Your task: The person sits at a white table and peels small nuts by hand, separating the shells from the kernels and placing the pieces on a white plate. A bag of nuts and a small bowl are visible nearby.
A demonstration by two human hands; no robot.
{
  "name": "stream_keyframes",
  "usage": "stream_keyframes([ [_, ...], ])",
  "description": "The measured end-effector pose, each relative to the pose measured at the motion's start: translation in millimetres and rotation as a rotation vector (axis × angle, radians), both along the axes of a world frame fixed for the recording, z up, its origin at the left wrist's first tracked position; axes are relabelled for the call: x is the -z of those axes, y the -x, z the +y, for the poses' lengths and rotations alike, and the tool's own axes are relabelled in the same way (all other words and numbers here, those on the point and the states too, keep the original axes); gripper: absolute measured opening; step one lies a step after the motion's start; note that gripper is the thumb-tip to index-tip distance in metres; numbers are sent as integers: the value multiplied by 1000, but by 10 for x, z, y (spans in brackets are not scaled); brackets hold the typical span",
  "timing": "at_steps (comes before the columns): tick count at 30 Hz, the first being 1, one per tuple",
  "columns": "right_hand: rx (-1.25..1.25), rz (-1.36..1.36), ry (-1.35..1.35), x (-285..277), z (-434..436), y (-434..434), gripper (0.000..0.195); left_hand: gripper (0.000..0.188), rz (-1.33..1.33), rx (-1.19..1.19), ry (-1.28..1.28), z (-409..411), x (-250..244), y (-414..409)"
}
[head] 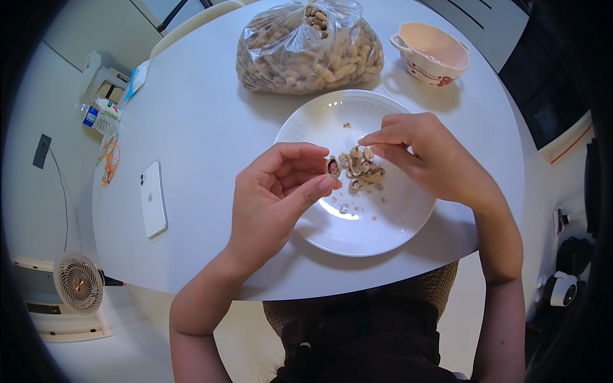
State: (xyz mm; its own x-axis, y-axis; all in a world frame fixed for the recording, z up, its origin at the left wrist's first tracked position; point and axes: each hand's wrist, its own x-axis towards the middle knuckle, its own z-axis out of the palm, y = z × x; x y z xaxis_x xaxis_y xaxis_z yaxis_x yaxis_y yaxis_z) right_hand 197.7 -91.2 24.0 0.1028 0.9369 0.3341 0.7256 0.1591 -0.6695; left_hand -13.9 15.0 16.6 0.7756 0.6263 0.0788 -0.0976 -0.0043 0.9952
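Between the thumb and fingers of my left hand [273, 194] is a cracked peanut [332, 166], its shell broken open so a reddish kernel shows inside. My right hand [433, 160] hovers over the right side of a white plate [345, 242], thumb and index fingertips close together. Whether a bit of shell is pinched there cannot be made out. Just below those fingertips, broken peanut shells [360, 168] lie heaped mid-plate, with small crumbs scattered around them. Behind the plate stands a clear plastic bag [306, 62] full of unshelled peanuts.
A two-handled bowl [431, 62] with a pink inside stands at the back right. Toward the left lies a white smartphone [153, 201], face down. Orange cord [110, 160] and a plastic bottle [91, 115] are by the left edge. The round white table [201, 119] curves before me.
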Motion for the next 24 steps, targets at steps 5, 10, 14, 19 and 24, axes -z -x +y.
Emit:
stream_keyframes([
  [5, 63, 53, 41, -121, -30, 109, 23, 23, -7, -11, 6, -3, 3, -10],
  [10, -112, 155, 67, -134, -55, 256, 32, 26, 27, 20, -69, -47, -23, -10],
  [14, -162, 98, 105, -40, -47, 352, 25, 28, 31, 53, -164, -59, 0, -3],
  [19, -137, 47, 65, -44, -44, 340, 20, 30, 6, 72, -187, -72, 14, -10],
  [24, -125, -55, -11, 29, -40, 355, 20, 27, 17, 29, -328, -76, 22, -16],
])
